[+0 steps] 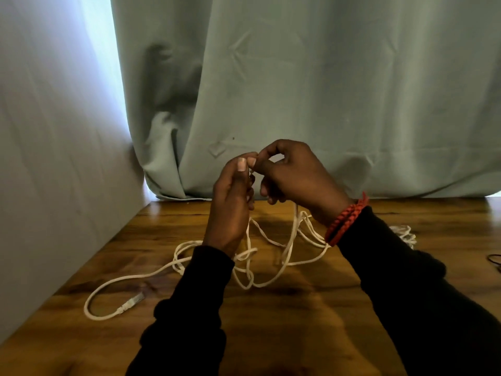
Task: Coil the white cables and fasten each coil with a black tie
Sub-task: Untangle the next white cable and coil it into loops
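Two hands are raised above the wooden counter (298, 308), close together in the middle of the view. The left hand (230, 210) stands upright with its thumb on top, and its grip is clamped on a strand of the white cable (189, 263) near the thumb tip. The right hand (291, 177) meets it from the right, its thumb and forefinger pinching the same cable just beside the left thumb, with the other fingers curled below. Both arms wear black sleeves, and one red braided bracelet (345, 219) sits on the right wrist.

One loose white cable hangs down from the hands and spreads in several tangled loops over the counter beneath them. Its free end runs off to the left in one wide curve and finishes in one clear plug (132, 301), which lies flat on the wood, well apart from the hands. A second bundle of white cable (405, 234) lies on the counter to the right, partly hidden behind the right sleeve. At the far right edge, one thin black thing (494, 260) lies on the counter; too little of it shows to tell what it is.

A pale green curtain (325, 90) hangs behind the counter, and a plain wall (54, 145) stands on the left.
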